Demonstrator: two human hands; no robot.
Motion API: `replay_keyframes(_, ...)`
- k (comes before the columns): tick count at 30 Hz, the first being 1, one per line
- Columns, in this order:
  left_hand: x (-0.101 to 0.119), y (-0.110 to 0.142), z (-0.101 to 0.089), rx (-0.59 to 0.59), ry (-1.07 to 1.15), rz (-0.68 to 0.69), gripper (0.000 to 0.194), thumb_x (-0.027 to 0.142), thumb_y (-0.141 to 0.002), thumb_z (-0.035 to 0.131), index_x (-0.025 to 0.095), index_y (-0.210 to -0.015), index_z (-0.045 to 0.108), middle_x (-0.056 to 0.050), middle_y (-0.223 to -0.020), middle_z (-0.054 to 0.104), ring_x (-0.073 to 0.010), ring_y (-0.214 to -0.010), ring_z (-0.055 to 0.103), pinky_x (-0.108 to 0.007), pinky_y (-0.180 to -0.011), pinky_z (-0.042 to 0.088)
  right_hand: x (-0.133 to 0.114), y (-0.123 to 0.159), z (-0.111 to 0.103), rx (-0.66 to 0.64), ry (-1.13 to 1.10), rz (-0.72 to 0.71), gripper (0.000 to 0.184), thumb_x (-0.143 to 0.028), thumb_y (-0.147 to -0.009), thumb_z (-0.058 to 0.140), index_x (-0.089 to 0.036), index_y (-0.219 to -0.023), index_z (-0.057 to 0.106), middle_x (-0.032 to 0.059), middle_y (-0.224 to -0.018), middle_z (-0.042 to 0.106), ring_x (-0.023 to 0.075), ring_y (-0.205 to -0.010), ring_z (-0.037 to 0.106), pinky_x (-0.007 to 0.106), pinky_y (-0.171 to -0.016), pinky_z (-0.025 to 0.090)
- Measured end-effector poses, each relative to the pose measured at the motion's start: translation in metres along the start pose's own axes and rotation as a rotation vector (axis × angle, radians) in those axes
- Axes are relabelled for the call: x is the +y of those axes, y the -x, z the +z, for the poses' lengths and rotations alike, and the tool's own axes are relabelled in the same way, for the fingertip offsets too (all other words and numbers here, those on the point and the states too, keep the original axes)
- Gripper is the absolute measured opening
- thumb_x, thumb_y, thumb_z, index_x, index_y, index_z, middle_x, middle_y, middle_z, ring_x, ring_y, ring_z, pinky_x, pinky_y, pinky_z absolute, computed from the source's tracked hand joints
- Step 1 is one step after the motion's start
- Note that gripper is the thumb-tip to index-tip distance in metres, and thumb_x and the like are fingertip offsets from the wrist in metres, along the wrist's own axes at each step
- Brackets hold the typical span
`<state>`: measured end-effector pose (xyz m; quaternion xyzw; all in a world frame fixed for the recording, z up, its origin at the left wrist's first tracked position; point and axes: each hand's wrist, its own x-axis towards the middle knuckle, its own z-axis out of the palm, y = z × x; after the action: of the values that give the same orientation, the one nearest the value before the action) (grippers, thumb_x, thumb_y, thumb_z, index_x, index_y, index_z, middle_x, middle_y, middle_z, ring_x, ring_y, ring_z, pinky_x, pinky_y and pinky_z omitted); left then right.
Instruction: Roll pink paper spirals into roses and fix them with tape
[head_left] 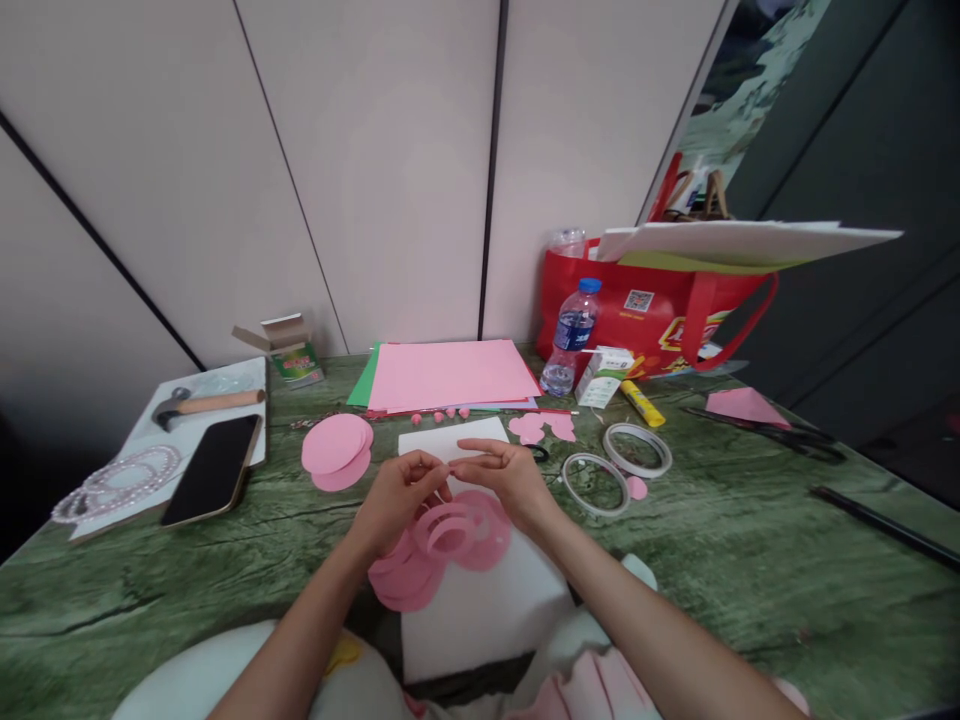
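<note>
My left hand (401, 492) and my right hand (506, 476) meet over a white foam block (480, 600) near the table's front edge. Both pinch the same end of a pink paper spiral (442, 545), which hangs down in loops below the fingers onto the block. The fingertips of both hands are pressed together on the strip's end. Pink paper circles (337, 450) lie stacked just left of the hands.
Pink and green paper sheets (450, 375) lie behind. Two tape rolls (596, 483) sit right of the hands, beside a water bottle (571, 335), yellow glue stick (642, 403) and red bag (652, 310). A phone (214, 468), hammer (206, 403) and beads (116, 482) sit left. Scissors (780, 430) lie far right.
</note>
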<state>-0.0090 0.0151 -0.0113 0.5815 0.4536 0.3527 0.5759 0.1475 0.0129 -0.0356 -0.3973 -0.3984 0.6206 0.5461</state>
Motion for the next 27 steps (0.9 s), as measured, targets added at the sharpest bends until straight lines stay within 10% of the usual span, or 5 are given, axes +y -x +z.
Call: replay_keyframes(27,0.0062,0.0038,0.0019,-0.097,-0.046,0.058,0.019,0.029,-0.074,0.054,0.013,-0.066,0.059,-0.002,-0.061,0.06,-0.0103,-0.053,0.051,-0.021,-0.052,0.039,0.0032,0.0029,0.003,-0.107,0.041,0.002,0.047,-0.023,-0.047,0.077,-0.014,-0.089,0.06,-0.0025,-0.054,0.062,0.0122,-0.051,0.058,0.027,-0.057,0.045)
